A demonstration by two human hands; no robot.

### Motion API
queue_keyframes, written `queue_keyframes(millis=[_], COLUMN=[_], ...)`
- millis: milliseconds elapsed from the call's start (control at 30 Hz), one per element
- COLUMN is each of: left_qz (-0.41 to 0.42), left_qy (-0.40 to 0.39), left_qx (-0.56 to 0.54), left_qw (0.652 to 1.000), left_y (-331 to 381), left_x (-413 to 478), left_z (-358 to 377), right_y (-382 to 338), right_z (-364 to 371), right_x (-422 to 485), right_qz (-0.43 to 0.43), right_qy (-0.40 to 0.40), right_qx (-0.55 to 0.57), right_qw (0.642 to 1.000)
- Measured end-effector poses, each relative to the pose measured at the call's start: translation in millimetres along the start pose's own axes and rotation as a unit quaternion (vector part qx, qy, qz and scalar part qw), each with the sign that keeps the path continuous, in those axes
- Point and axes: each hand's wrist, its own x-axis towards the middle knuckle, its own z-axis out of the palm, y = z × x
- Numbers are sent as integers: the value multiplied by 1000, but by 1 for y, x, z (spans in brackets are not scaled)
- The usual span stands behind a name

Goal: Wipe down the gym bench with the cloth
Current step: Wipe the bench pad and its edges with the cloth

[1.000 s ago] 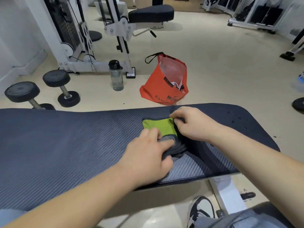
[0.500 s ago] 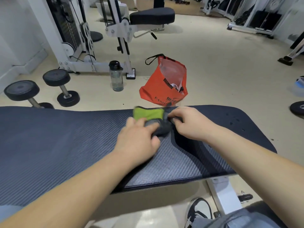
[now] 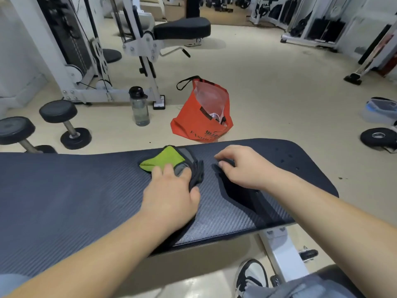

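A dark ribbed gym bench pad (image 3: 75, 190) runs across the view in front of me. A green and grey cloth (image 3: 165, 159) lies bunched near the pad's far edge. My left hand (image 3: 171, 194) presses flat on the near part of the cloth, fingers over its grey folds. To the right, my right hand (image 3: 242, 166) hovers just above the pad with fingers curled and apart, clear of the cloth and holding nothing.
Beyond the bench on the floor stand an orange bag (image 3: 202, 117), a water bottle (image 3: 139, 106) and two dumbbells (image 3: 64, 123). A cable machine with a black seat (image 3: 182, 29) stands behind. A weight plate (image 3: 378, 136) lies at right. My shoe (image 3: 251, 276) is below the bench.
The cloth slid away toward the pad's far edge under my left hand. My right hand let go of the cloth and moved off to the right.
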Motion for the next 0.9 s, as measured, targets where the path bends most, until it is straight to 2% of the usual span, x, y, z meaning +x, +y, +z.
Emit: queue_keyframes(millis=[100,167,233,367,400,433,533,567,633,767,833,900], left_qz=[128,158,123,-25,-32,-12,125,142,120,-4,13,94], left_qy=[-45,-46,-27,-7,-5,-2,-6,-17,-22,-15,-19,-54], left_qx=[-21,-30,-19,-30,-30,-24,-24,-34,-27,18,28,35], left_qw=[990,986,992,999,999,1000,992,989,992,1000,999,994], left_y=[26,28,29,58,69,79,91,88,84,113,139,154], left_x=[-35,-27,3,45,42,34,2,5,30,56,35,-1], left_z=[0,2,5,9,12,14,20,19,15,13,15,15], right_y=[19,34,49,75,79,81,85,87,93,123,139,153], right_z=[-7,-14,-23,-38,-40,-42,-46,-47,-48,-45,-47,-48], right_x=[-9,-15,-23,-37,-39,-40,-42,-42,-46,-58,-69,-78], right_qz=[34,67,102,153,156,154,129,123,126,162,201,240], right_qy=[14,24,33,44,40,33,31,35,46,85,101,99], right_qx=[16,35,56,74,75,75,79,80,80,59,48,36], right_qw=[999,997,993,985,984,985,988,989,988,981,973,965])
